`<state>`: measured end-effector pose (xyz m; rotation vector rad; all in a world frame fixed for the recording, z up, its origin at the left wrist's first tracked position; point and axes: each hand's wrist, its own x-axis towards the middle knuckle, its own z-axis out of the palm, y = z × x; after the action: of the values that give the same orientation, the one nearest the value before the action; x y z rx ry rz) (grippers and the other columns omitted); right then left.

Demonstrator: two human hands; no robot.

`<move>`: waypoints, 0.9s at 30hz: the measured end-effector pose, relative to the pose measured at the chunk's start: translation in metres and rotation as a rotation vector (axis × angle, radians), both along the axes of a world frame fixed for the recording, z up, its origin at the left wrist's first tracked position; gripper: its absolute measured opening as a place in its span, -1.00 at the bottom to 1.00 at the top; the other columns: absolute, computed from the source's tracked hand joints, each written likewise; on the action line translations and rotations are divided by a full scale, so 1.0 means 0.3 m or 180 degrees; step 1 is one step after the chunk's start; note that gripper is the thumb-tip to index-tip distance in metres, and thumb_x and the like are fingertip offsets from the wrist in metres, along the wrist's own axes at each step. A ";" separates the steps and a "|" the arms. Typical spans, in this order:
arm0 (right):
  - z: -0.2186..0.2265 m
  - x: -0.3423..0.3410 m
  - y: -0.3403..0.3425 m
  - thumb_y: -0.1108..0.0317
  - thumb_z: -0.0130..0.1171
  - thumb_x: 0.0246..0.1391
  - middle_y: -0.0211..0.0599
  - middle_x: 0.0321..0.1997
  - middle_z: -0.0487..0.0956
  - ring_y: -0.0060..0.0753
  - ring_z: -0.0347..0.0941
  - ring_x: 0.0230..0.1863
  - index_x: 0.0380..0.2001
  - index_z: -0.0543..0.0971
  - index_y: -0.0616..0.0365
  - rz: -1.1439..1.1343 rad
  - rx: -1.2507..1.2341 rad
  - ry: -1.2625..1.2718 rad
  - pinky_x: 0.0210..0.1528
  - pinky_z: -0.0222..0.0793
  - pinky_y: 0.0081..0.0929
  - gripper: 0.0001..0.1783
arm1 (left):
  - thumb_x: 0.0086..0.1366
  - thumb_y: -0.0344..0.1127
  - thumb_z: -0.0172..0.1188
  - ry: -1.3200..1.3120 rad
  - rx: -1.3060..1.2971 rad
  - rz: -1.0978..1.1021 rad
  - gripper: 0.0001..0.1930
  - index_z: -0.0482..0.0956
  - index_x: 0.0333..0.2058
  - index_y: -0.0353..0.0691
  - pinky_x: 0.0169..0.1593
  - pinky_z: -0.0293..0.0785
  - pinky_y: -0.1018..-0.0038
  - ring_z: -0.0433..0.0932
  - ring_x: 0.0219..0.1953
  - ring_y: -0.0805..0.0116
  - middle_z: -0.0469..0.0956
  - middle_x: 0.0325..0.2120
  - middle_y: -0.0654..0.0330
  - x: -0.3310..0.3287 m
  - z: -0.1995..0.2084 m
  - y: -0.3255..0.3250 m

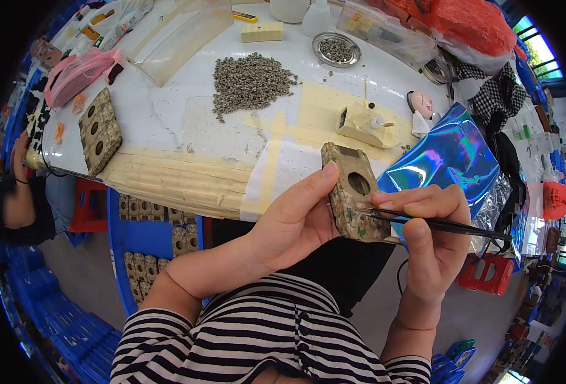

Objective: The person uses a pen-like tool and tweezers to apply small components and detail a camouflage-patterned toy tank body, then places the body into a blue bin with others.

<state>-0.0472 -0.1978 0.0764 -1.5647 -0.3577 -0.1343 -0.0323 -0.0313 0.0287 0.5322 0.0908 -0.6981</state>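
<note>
My left hand (299,217) is closed round a camouflage-patterned casing (342,191) with a round hole in its face. It holds the casing tilted just above the table's front edge. Black tweezers (446,226) are pinched in my right hand (433,256). Their tips meet the casing's face below the round hole; whether they grip a small part is too fine to tell. A second camouflage casing (107,139) with several holes rests on the table at the left. Beyond my hands lies a heap of small metal parts (247,83).
A metal dish (319,56) of similar parts stands at the back. Right of centre sit a tape-covered block (366,125) and shiny iridescent film (449,153). A blue tray (121,246) with several casings is below the table. Another person's arm (19,185) shows at far left.
</note>
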 end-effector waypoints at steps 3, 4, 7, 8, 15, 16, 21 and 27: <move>0.005 0.005 0.003 0.44 0.13 0.09 -0.05 -0.32 0.52 -0.20 0.51 -0.19 -0.32 0.34 0.28 -0.0099 0.0256 -0.0030 -0.07 0.40 -0.37 -0.81 | 0.39 0.12 -0.28 -0.0040 -0.0084 -0.0008 -0.41 0.15 0.19 -0.20 0.01 0.41 0.36 0.41 0.06 0.31 0.38 0.03 0.12 0.002 -0.008 0.002; 0.007 0.009 0.002 0.40 0.13 0.10 -0.04 -0.32 0.52 -0.20 0.51 -0.19 -0.31 0.33 0.27 -0.0176 0.0314 -0.0120 -0.07 0.40 -0.37 -0.79 | 0.39 0.12 -0.28 -0.0073 -0.0136 -0.0026 -0.41 0.15 0.19 -0.20 0.04 0.40 0.34 0.41 0.07 0.30 0.38 0.04 0.11 0.003 -0.011 0.003; 0.002 0.019 -0.029 0.24 0.06 0.17 -0.05 -0.33 0.52 -0.30 0.49 -0.28 -0.29 0.31 0.26 -0.0490 0.0173 -0.0414 -0.11 0.42 -0.39 -0.72 | 0.39 0.11 -0.28 -0.0002 -0.0094 0.0049 -0.40 0.12 0.21 -0.24 0.12 0.35 0.26 0.41 0.06 0.24 0.37 0.04 0.08 0.008 0.003 0.004; -0.005 0.019 -0.047 0.23 0.04 0.19 -0.07 -0.34 0.51 -0.32 0.48 -0.30 -0.29 0.32 0.26 -0.0608 0.0162 -0.0494 -0.12 0.43 -0.40 -0.72 | 0.39 0.10 -0.28 0.0007 -0.0145 0.0172 -0.39 0.11 0.21 -0.25 0.13 0.34 0.24 0.41 0.06 0.21 0.37 0.04 0.07 0.010 0.007 0.007; -0.079 -0.006 -0.096 0.26 -0.11 0.27 -0.21 -0.38 0.40 -0.41 0.41 -0.31 -0.28 0.34 0.27 -0.1275 0.0157 -0.0600 -0.20 0.44 -0.36 -0.76 | 0.39 0.04 -0.26 -0.0358 -0.1202 0.0956 -0.33 -0.12 0.27 -0.33 0.30 0.15 0.13 0.37 0.09 0.03 0.25 0.10 -0.20 0.094 -0.016 0.171; -0.096 -0.018 -0.111 0.26 -0.10 0.26 -0.22 -0.38 0.39 -0.40 0.40 -0.31 -0.28 0.34 0.26 -0.1289 0.0145 -0.0550 -0.19 0.44 -0.37 -0.76 | 0.37 0.04 -0.18 -0.0459 -0.1151 0.1092 -0.26 -0.20 0.28 -0.36 0.30 0.14 0.14 0.41 0.04 0.00 0.22 0.08 -0.22 0.099 -0.003 0.178; -0.190 -0.081 -0.023 0.18 -0.12 0.27 -0.22 -0.36 0.40 -0.39 0.40 -0.28 -0.22 0.36 0.27 -0.0577 0.0557 0.0238 -0.10 0.34 -0.40 -0.69 | 0.25 0.04 0.09 0.0223 -0.2123 0.0142 -0.10 -0.21 0.26 -0.45 0.08 0.41 0.05 0.49 -0.25 0.01 0.24 -0.12 -0.15 -0.011 0.041 0.147; -0.113 -0.068 0.132 0.12 -0.06 0.25 -0.30 -0.32 0.41 -0.50 0.37 -0.23 -0.26 0.39 0.21 0.1146 0.1499 0.2758 -0.19 0.32 -0.60 -0.67 | 0.13 0.01 0.20 0.0328 -0.1938 -0.2092 -0.13 0.01 0.18 -0.52 0.04 0.43 0.24 0.47 -0.05 0.11 0.35 -0.04 -0.11 -0.135 0.000 0.002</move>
<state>-0.0677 -0.1582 0.0424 -0.9486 0.0872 0.6798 -0.0727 -0.0306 0.0289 -0.0801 -0.2089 -1.3333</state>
